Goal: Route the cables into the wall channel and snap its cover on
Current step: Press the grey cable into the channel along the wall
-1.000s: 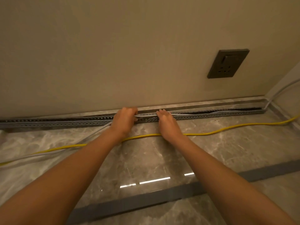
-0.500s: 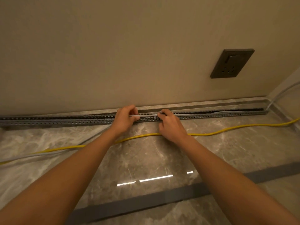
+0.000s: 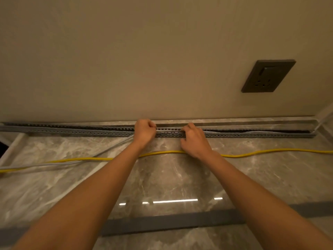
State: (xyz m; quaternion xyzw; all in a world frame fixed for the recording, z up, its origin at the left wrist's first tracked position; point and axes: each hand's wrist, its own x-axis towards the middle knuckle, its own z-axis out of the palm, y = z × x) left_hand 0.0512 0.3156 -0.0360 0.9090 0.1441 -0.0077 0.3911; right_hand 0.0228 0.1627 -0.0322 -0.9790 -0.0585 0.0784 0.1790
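A long grey slotted channel [image 3: 72, 131] runs along the foot of the wall, open on top. A grey-white cable [image 3: 168, 130] lies along its top between my hands. My left hand [image 3: 144, 131] grips this cable at the channel's middle, fingers curled round it. A little to the right, my right hand [image 3: 193, 139] pinches the same cable against the channel. To the right the cable sits inside the channel; to the left it trails out over the floor [image 3: 54, 166]. A yellow cable [image 3: 270, 152] lies loose on the floor under my forearms. The flat grey cover strip [image 3: 171, 223] lies near me.
A dark wall socket [image 3: 268, 76] sits on the beige wall at the right. The floor is polished grey marble [image 3: 171, 177]. At the far right corner the grey-white cable rises up the wall [image 3: 324, 120]. A pale edge strip [image 3: 12, 147] crosses the left floor.
The view has shifted slightly left and both hands have moved a little along the channel. My hands have lifted from pressing the cable down to gripping it between them.
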